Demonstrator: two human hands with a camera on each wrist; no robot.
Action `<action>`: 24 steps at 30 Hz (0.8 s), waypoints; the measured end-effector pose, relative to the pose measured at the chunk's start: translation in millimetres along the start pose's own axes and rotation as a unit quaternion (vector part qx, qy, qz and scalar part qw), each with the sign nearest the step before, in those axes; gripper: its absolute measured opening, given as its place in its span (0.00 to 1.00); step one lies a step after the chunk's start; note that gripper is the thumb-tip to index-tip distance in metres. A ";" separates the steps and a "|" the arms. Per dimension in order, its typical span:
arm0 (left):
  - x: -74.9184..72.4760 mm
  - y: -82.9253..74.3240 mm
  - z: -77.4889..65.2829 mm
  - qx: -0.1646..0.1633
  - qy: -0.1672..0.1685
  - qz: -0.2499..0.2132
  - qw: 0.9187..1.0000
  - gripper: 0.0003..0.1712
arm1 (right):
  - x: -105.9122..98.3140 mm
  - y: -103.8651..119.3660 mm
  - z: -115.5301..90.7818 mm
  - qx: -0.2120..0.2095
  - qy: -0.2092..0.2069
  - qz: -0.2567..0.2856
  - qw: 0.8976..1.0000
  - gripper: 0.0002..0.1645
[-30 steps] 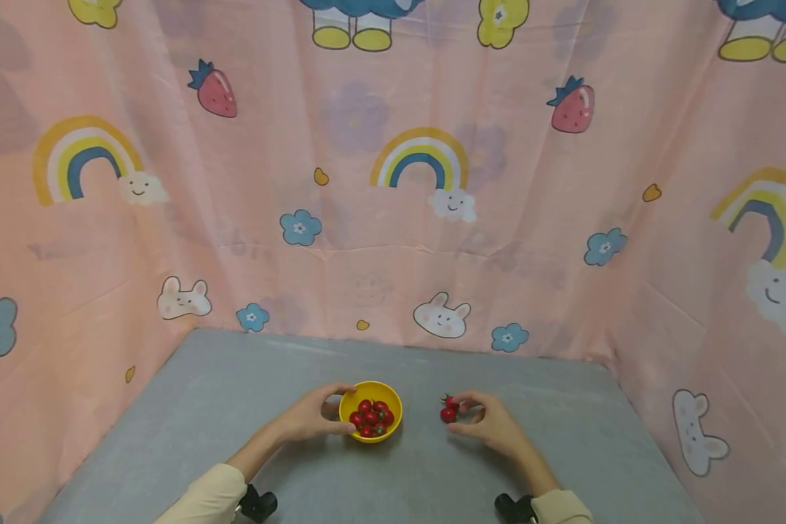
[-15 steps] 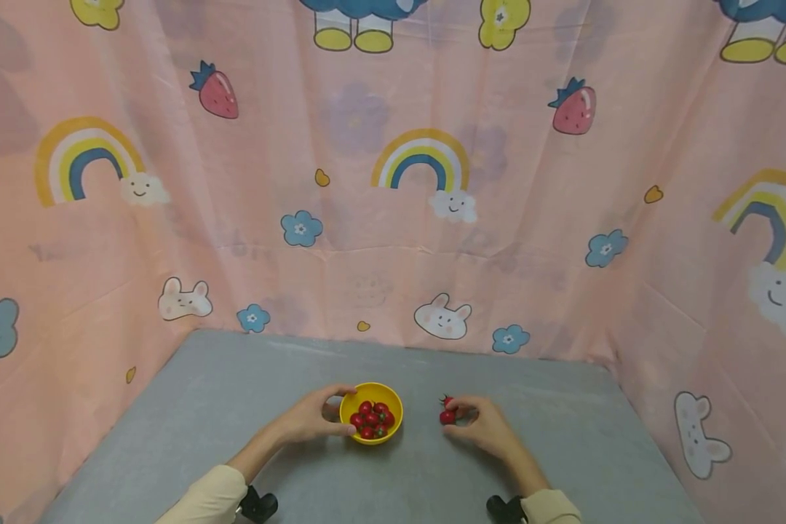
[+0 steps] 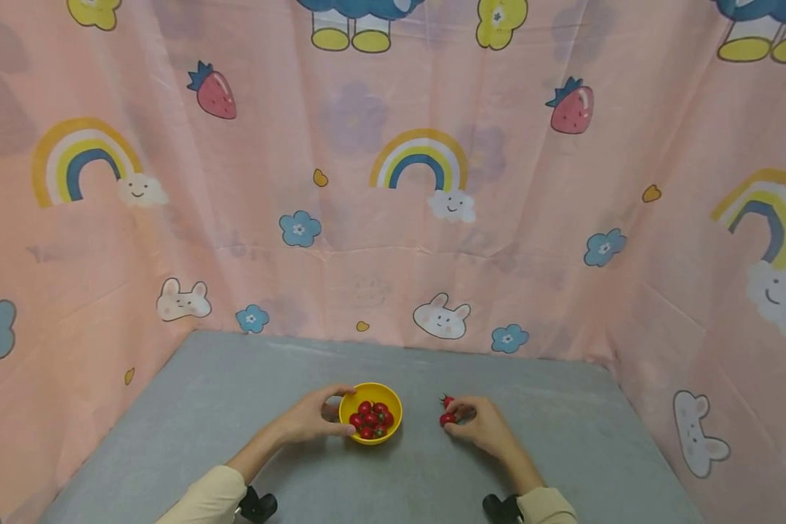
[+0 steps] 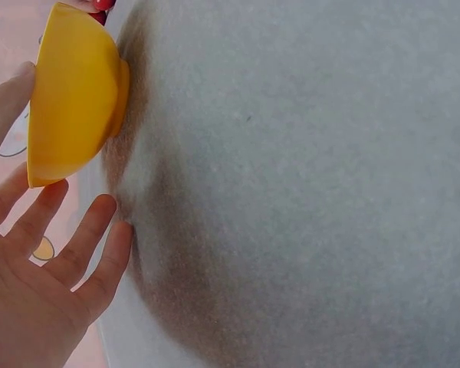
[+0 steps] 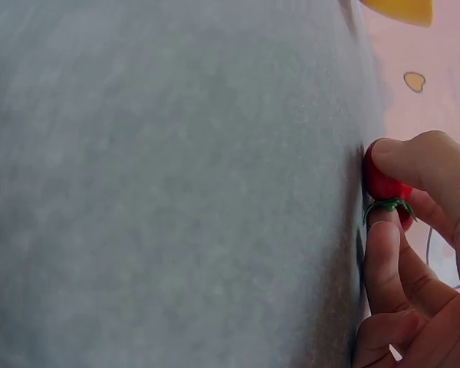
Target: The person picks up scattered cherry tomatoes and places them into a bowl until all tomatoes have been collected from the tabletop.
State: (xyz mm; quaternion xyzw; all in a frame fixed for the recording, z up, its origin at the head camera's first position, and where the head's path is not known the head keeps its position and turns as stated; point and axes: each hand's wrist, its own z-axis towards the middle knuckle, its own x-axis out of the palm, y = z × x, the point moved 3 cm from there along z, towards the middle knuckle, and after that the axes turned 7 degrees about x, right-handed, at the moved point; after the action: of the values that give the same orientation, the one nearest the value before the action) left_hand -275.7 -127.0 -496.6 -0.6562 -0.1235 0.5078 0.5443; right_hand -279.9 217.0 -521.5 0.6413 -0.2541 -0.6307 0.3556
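A small yellow bowl [image 3: 372,390] stands on the grey table, with several red cherry tomatoes [image 3: 370,420] in it. My left hand [image 3: 306,419] holds the bowl by its left side, thumb at the near rim and fingers at the far rim. To the right of the bowl, my right hand [image 3: 487,427] has thumb and fingers around a cherry tomato [image 5: 382,178] with a green leafy top, low at the tabletop. Just beyond it lies a second cherry tomato [image 3: 447,400], partly covered by the fingers.
The grey tabletop [image 3: 249,378] reaches back to a pink curtain [image 3: 393,276] printed with rainbows, strawberries and rabbits, which also hangs at both sides. Black wrist mounts [image 3: 257,503] sit below each hand near the cream sleeves [image 3: 209,495].
My right hand has shifted slightly left and its fingers have closed in on the nearer cherry tomato, showing more of the farther one. The left hand and bowl have stayed put.
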 end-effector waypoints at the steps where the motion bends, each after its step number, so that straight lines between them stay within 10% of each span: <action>1: 0.1 0.0 0.1 -0.001 0.000 -0.001 1.000 0.37 | 0.1 0.2 0.2 -0.001 0.000 0.000 1.000 0.14; 24: -0.2 0.4 0.5 -0.013 -0.006 0.000 1.000 0.37 | -35.3 10.9 5.9 -0.067 0.002 0.028 0.997 0.10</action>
State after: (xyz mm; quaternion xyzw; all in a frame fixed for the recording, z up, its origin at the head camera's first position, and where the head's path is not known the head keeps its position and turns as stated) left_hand -276.3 -127.0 -496.7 -0.6603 -0.1332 0.5097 0.5351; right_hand -287.0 236.8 -490.6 0.6099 -0.2285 -0.6349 0.4157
